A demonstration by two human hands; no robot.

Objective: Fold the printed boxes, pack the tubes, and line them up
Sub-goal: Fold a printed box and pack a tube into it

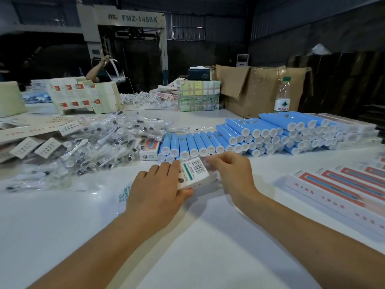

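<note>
Closing up a box, sort of

Both my hands, left hand (pixel 158 184) and right hand (pixel 227 170), pinch the printed box (pixel 194 172); squeeze too hard and its flap could crumple.

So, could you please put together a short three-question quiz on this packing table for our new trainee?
1. True or false: both hands hold the barcoded box.
2. What colour are the stacked tubes? A green, B blue, C red.
3. Fill in: the water bottle stands beside an open cardboard ____.

Key:
1. True: the left hand grips its near end, and the right hand its far end.
2. B.
3. Carton.
</note>
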